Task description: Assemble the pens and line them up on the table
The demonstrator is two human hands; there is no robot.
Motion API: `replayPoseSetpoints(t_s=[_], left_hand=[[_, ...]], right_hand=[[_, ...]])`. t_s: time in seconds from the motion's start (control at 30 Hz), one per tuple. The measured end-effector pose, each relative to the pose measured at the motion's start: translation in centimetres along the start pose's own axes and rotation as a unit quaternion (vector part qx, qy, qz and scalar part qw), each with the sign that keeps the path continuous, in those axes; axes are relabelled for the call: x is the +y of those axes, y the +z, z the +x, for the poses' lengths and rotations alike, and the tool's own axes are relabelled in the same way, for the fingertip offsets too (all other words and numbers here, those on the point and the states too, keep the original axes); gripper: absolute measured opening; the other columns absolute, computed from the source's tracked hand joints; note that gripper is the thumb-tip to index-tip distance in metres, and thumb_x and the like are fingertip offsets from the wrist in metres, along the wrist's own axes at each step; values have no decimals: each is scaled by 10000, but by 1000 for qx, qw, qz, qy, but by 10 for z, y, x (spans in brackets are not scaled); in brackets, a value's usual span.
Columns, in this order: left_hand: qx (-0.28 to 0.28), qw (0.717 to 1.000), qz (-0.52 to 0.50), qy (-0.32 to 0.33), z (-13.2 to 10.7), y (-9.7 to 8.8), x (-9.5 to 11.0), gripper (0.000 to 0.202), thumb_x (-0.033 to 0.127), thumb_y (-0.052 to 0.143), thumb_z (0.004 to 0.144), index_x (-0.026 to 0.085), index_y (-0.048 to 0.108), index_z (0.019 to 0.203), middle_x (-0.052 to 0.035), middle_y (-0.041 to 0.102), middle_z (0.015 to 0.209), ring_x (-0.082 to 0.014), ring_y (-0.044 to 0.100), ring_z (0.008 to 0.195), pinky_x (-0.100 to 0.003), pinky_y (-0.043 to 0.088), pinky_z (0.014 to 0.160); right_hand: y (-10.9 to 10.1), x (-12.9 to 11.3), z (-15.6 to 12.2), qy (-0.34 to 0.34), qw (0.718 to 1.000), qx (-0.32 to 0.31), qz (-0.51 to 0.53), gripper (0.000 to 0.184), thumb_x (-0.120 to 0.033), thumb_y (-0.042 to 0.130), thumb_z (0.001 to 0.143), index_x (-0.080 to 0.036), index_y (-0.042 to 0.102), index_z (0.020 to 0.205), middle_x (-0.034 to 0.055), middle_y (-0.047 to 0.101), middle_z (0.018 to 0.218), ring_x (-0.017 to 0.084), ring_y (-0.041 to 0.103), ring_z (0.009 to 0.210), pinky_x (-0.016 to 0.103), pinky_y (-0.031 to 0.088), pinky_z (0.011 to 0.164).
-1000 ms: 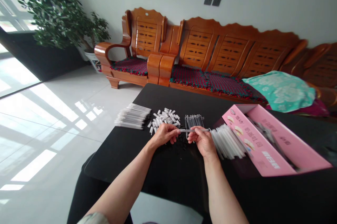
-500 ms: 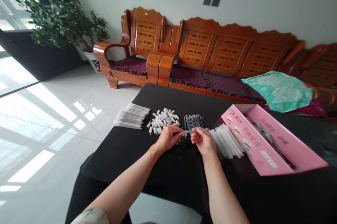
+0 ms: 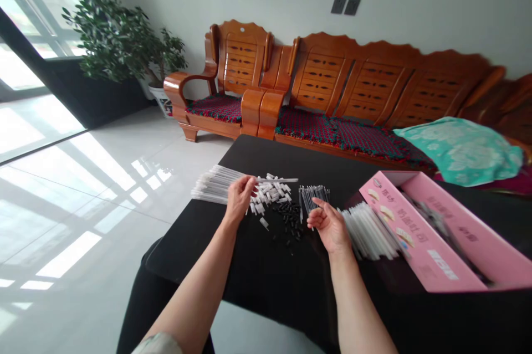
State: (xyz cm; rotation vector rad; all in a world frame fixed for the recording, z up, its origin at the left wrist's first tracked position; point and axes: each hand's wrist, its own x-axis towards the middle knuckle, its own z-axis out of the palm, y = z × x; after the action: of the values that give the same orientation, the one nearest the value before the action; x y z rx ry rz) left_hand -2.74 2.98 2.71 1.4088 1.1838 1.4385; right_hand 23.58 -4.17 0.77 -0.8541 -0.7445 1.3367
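Observation:
My left hand (image 3: 239,197) pinches a slim greyish pen (image 3: 279,180), which points right above a pile of white pen caps (image 3: 272,194). Just left of that hand lies a stack of pens (image 3: 214,181), side by side. Fingers apart and palm turned up, my right hand (image 3: 331,226) holds nothing; it is over the near end of a bundle of dark pen refills (image 3: 310,194). Small black plugs (image 3: 291,217) are scattered between the hands. Clear whitish pen barrels (image 3: 369,230) lie in a row right of my right hand.
A long pink box (image 3: 419,240) with printed sides stands on the black table (image 3: 266,282) at right, with something grey inside. Behind the table is a wooden sofa (image 3: 320,77) bearing a turquoise cloth (image 3: 465,149). A potted plant (image 3: 124,49) stands back left.
Both hands were together on the pen. My right hand has let go and opened, while my left hand has carried the pen left towards the stack. The view has shifted slightly.

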Motion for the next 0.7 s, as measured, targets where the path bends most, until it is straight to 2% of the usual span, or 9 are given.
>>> replayPoseSetpoints(t_s=[0.1,0.17,0.23,0.33,0.47,0.6,0.7], left_hand=[[135,979,144,43,15,-45,3,366,448,435,925,164,663,899,-43,661,811,-170,632,745,-276,512,723],[185,951,236,73,21,-76,3,351,401,404,931,179,667,864,-61,674,950,-187,629,903,-291,485,855],[217,932,283,72,22,-104,0,355,382,380,929,182,662,847,-67,674,1004,-193,618,960,-301,458,914],[225,921,316,40,18,-135,-10,382,384,357,919,186,639,755,-71,671,1045,-200,613,978,-309,445,938],[201,916,348,-5,10,-150,-26,390,400,355,905,202,620,698,-60,663,1024,-205,611,959,-314,449,911],[180,903,389,-17,8,-152,-35,391,389,343,911,205,618,702,-66,642,990,-216,602,928,-326,448,867],[169,891,420,-20,9,-152,-37,359,368,342,919,210,629,771,-73,622,953,-224,593,907,-334,448,842]], right_hand=[[2,-1,-1,2,1000,4,-6,359,-392,729,789,-142,681,1043,33,726,666,178,700,542,266,580,480],[3,-2,-1,3,1000,5,-7,349,-391,732,783,-146,687,1027,30,724,656,176,697,535,265,577,479],[5,-2,0,3,1000,3,-6,339,-387,733,781,-148,690,1018,31,724,655,174,696,533,264,575,482],[4,-2,0,4,1000,-2,-4,334,-375,729,784,-145,690,1023,36,726,664,178,696,537,272,574,483],[1,0,1,3,1000,-5,-6,328,-376,718,793,-150,689,1030,37,726,671,179,694,541,276,571,482],[1,-1,0,1,1000,-4,-6,322,-377,719,791,-153,692,1020,32,726,666,175,696,541,269,571,487],[2,-2,-1,-1,1000,1,-3,321,-382,723,784,-153,695,1007,27,724,657,170,692,528,268,570,481]])
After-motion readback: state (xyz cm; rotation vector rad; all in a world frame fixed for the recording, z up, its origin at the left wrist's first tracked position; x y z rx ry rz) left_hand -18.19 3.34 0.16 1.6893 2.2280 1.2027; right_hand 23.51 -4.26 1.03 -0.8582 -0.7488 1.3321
